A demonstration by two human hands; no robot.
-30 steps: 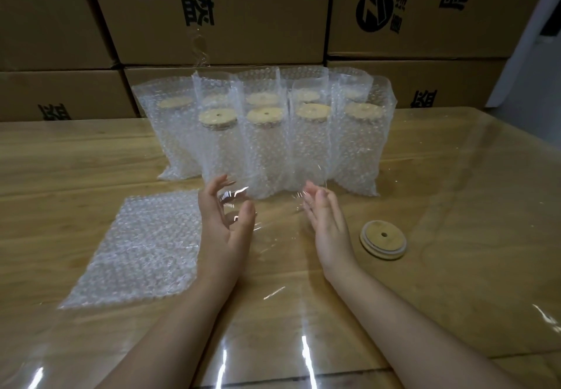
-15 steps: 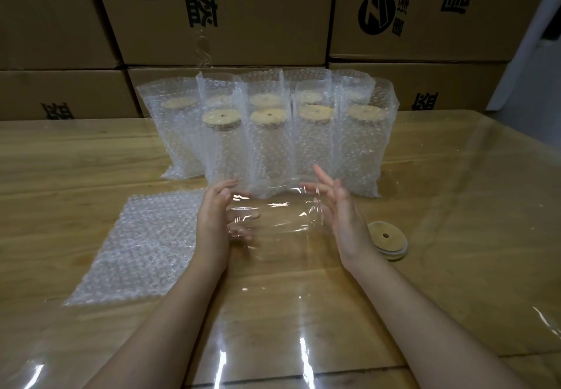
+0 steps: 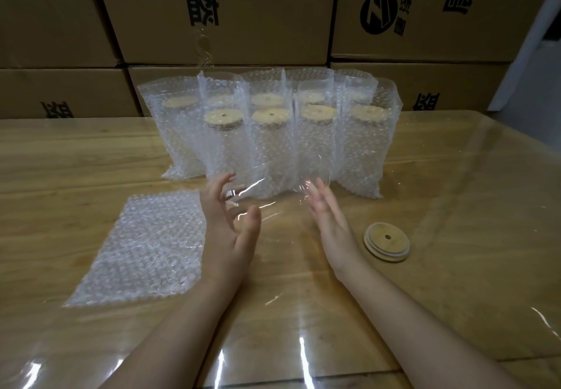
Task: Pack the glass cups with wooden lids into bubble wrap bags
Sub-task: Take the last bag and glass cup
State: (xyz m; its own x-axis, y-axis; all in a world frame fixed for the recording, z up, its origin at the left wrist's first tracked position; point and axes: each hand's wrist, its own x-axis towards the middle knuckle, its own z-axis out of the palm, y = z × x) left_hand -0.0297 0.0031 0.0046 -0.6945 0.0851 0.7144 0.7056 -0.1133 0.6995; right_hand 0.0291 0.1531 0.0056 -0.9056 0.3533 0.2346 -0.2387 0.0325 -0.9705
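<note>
**Glass cup (image 3: 273, 199) re-gripped in mid-air; packing not yet begun**

At the far left a flat, empty bubble wrap bag (image 3: 136, 249) lies on the table (image 3: 455, 206), just beside the left hand (image 3: 230, 227). That hand has altered its hold in the last half second. The thumb, then tucked in against the glass, now stands out beneath it, while the bent fingers (image 3: 220, 187) curl round the cup's left end.

The glass cup hangs crosswise above the table between the two hands. Its outline showed plainly half a second ago. Now only glints mark it, so the exact contact points cannot be confirmed.

The right hand (image 3: 329, 221) has come slightly lower. Its fingers are straight and close together, laid flat toward the cup's right end and curled round nothing.

Right of that hand, and apart from it, the wooden lid (image 3: 387, 241) lies flat, now fully uncovered.

Assessment: the cup is being turned or checked, and lidding and bagging remain to be done. Packed cups (image 3: 273, 133) stand upright behind.
</note>
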